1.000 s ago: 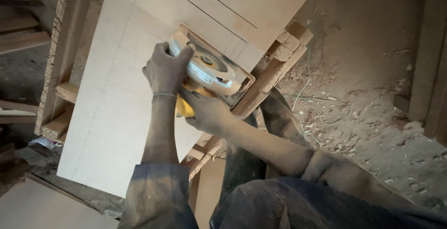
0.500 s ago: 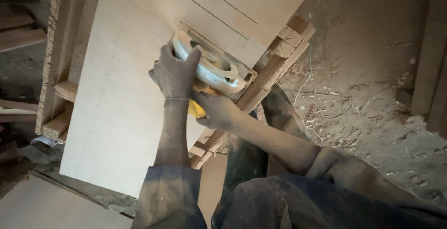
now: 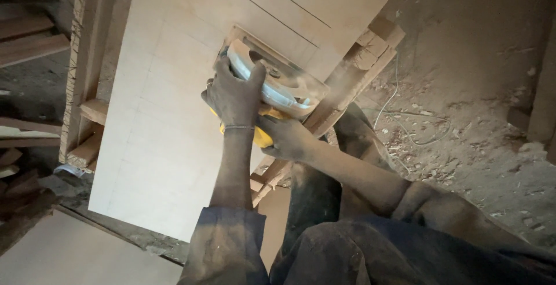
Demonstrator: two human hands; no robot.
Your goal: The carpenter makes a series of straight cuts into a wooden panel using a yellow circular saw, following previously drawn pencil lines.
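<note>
A hand-held circular saw (image 3: 277, 85) with a silver blade guard and a yellow body sits on a large pale plywood sheet (image 3: 174, 117) marked with pencil lines. My left hand (image 3: 234, 94) grips the top of the saw's guard. My right hand (image 3: 285, 137) holds the yellow handle below it. Fine sawdust blows off to the right of the saw. The blade itself is hidden under the guard.
The sheet rests on a rough wooden frame (image 3: 87, 111) with a beam (image 3: 353, 70) along its right edge. A thin cable (image 3: 405, 128) lies on the dusty floor at right. Wooden planks (image 3: 29, 41) are stacked at far left. Another pale board (image 3: 75, 256) lies at bottom left.
The saw and both hands have moved forward along the sheet's right side. More dust now blows off at the saw.
</note>
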